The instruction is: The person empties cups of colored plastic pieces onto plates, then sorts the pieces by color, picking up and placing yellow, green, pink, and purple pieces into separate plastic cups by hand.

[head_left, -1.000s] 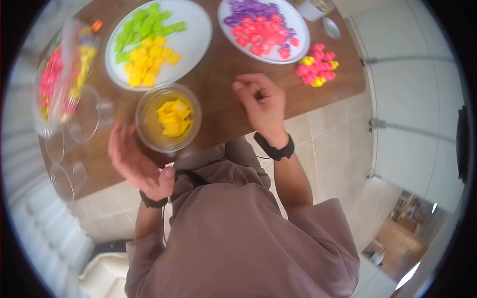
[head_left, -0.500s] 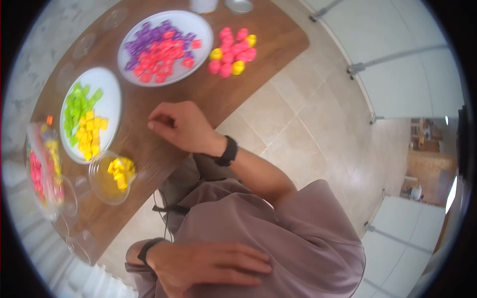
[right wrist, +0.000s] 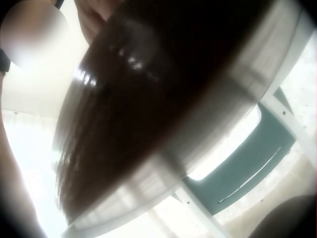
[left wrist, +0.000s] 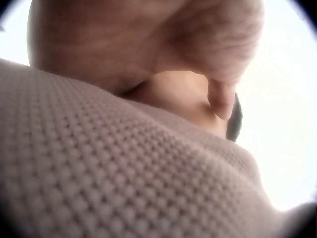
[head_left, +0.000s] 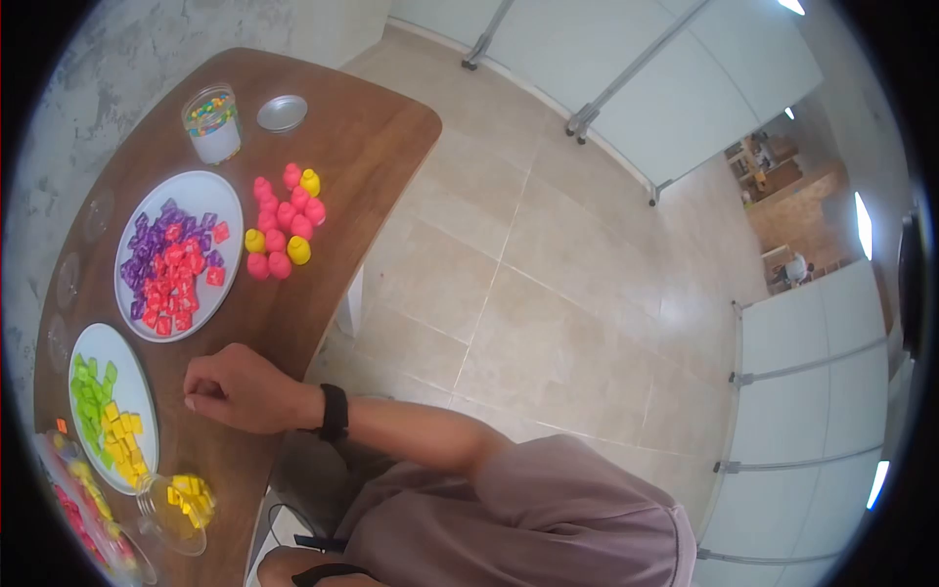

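hand (head_left: 245, 389), right, loosely curled near smooth oval plates (head_left: 212, 299)

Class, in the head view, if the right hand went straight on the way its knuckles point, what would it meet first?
Most likely the rim of the plate with green pieces and yellow pieces. How high the right hand sits is unclear, so it might pass over.

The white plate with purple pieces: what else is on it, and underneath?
Pinkish-red pieces lie heaped alongside the purple pieces on the white plate. Anything beneath the heap, and the table under the plate, is hidden.
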Motion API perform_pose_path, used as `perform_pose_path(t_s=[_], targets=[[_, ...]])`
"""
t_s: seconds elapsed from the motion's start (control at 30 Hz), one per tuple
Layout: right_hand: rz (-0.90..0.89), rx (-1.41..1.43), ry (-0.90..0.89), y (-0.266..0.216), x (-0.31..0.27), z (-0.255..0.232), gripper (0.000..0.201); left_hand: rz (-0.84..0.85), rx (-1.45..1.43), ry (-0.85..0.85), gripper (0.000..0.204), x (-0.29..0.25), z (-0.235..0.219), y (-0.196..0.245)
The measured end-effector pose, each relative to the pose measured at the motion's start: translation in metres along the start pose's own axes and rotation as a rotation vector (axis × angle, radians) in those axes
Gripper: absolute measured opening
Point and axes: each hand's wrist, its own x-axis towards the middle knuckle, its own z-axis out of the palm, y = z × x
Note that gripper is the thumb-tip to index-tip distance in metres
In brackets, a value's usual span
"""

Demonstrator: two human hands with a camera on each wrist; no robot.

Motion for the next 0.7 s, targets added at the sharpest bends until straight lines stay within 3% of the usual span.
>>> perform_pose_path(t_s=[0.1, 0.17, 0.23, 0.47, 0.7], targets=[[0.004, 0.021, -0.054, -0.001, 0.0, -0.002, 0.012, 0.029, -0.04, -0.045, 0.078, -0.003, -0.011, -0.02], [-0.029, -0.009, 0.033, 0.003, 0.0, 0.002, 0.013, 0.021, 0.04, -0.016, 0.077, -0.011, -0.017, -0.022], [0.112, 0.008, 0.008, -0.008, 0.0, 0.0, 0.015, 0.032, 0.172, 0.063, 0.076, -0.017, -0.018, -0.026], [0.188, -0.026, 0.013, -0.017, -0.004, -0.002, 0.01, 0.077, 0.597, 0.389, 0.074, -0.034, 0.009, -0.017], [0.18, 0.003, 0.009, -0.008, 0.001, 0.0, 0.008, 0.16, 0.5, 0.291, 0.071, -0.036, 0.007, -0.012]])
